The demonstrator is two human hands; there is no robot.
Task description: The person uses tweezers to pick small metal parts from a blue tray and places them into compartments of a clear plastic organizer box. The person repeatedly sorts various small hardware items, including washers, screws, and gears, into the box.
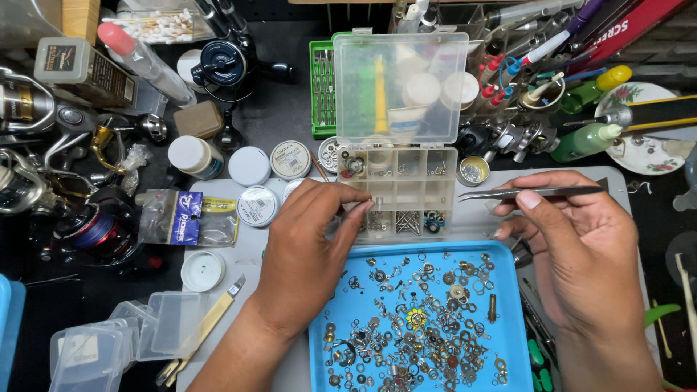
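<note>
Compartment box (406, 192) between hands — left hand (305, 250) touching, right hand (573, 254) gripping tweezers (530, 192).

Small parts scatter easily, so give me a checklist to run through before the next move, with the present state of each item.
1. Compartment box lid open: ok, the clear lid stands raised.
2. Left hand holds a part: ok, its fingertips pinch a tiny metal piece over a compartment.
3. Tweezers gripped: ok, the right hand holds them, tips pointing toward the box.
4. Tweezer tips empty: cannot tell, too small to see.
5. Blue tray flat and within reach: ok, it lies just below both hands, full of washers and rings.
6. Target compartment empty: cannot tell, fingers hide it.
</note>
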